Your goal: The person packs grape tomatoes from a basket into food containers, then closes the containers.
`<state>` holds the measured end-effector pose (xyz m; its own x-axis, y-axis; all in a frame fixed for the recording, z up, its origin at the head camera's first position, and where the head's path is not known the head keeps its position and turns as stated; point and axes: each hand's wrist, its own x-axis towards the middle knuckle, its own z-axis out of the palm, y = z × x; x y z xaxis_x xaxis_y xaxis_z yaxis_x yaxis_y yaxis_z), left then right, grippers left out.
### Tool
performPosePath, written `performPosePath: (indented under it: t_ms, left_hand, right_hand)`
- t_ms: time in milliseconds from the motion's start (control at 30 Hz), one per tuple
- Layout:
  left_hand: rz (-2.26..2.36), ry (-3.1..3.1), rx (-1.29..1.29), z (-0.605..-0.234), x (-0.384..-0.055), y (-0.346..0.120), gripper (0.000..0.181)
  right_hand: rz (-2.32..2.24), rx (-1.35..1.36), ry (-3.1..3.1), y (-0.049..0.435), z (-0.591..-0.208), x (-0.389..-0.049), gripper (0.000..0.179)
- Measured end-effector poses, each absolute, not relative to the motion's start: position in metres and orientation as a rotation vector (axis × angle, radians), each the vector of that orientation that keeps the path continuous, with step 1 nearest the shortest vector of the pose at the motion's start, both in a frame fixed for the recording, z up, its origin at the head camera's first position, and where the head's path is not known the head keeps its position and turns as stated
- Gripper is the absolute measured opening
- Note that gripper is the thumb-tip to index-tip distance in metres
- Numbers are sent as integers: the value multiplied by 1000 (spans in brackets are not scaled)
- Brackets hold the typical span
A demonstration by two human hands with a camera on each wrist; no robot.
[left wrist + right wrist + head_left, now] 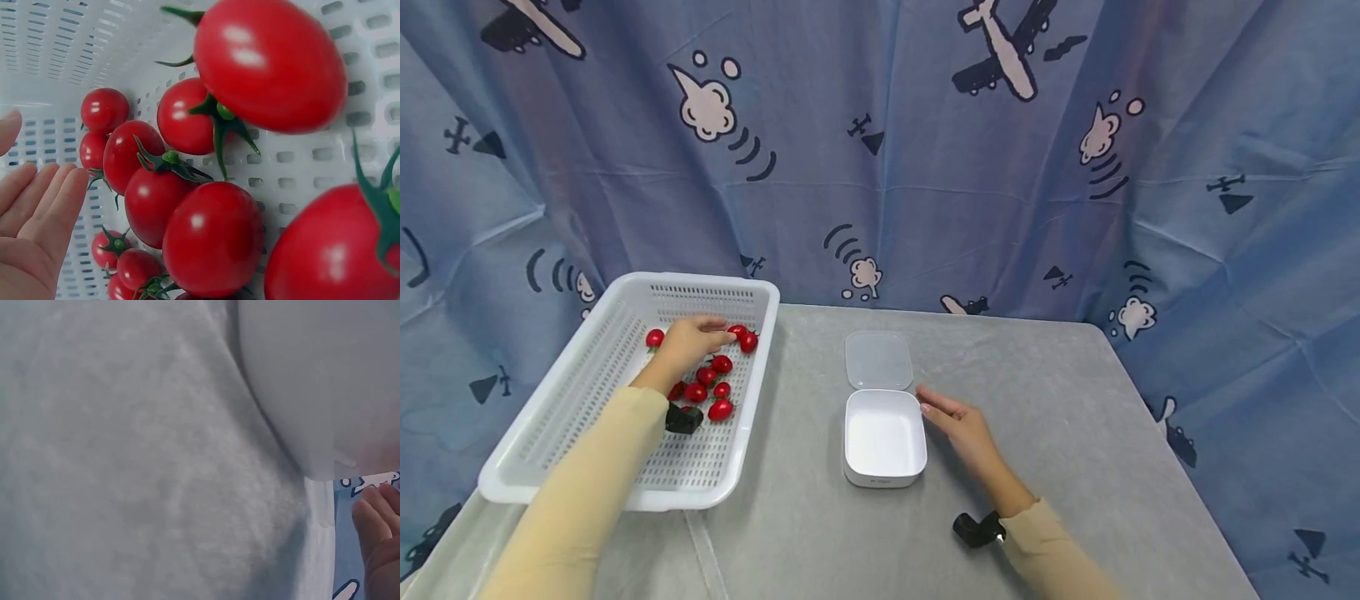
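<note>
My left hand (pixel 694 340) is inside a white slotted plastic basket (pixel 763 367), its fingertips near two red cherry tomatoes (pixel 748 342) by the basket's right wall. In the left wrist view the fingers (pixel 53 200) look extended, with the thumb apart and nothing held. Several more cherry tomatoes (pixel 212 237), some with green stems, lie on the basket floor. A white square box (pixel 885 433) stands uncovered on the table, and no contents show in it. Beside its right rim is my right hand (pixel 958 425), fingers extended; whether it touches the box I cannot tell.
A translucent lid (pixel 878 360) lies flat just behind the box. Grey cloth covers the table (pixel 1022 383). A blue patterned curtain (pixel 887 150) hangs along the table's back edge. The basket's raised walls surround the tomatoes.
</note>
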<state>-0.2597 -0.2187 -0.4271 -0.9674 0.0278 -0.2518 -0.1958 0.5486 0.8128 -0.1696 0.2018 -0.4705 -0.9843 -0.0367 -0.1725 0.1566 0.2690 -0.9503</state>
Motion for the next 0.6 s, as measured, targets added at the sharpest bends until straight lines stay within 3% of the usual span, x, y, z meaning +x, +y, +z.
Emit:
performPosePath:
  t_ms: [600]
  left_hand:
    - [1519, 2367, -218, -434, -266, -219, 61]
  right_hand:
    - [-1923, 189, 2303, 199, -488, -167, 39]
